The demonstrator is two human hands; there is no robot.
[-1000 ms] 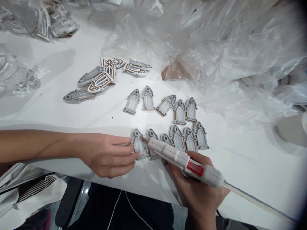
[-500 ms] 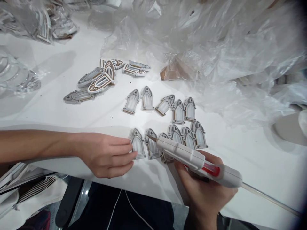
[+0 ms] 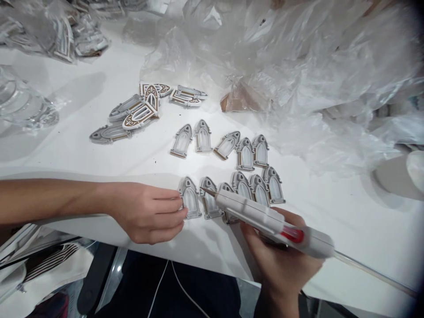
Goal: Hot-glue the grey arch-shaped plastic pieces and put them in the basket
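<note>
My right hand [image 3: 281, 260] is wrapped around a white hot glue gun [image 3: 251, 212], with a clear glue stick [image 3: 374, 271] leading out of its back end. The gun's thin metal nozzle [image 3: 209, 191] is over the upper part of a small grey arched window frame [image 3: 209, 203]; I cannot tell whether it touches. My left hand [image 3: 152, 214] has its fingers closed together at the left edge of the leftmost arched window frame [image 3: 190, 203]. The thumb is hidden. Several more frames [image 3: 259, 191] stand in the same row, partly covered by the gun.
Behind is another row of arched frames [image 3: 203, 136]. Farther left lies a loose pile with white-and-brown decorated frames [image 3: 141, 115]. Crumpled clear plastic bags [image 3: 298, 66] cover the back right. A clear glass-like vessel [image 3: 23, 101] is at left, a white cup-like object [image 3: 397, 179] at right.
Almost nothing differs. The whole view shifts slightly; both hands and the glue gun keep their places relative to the frames.
</note>
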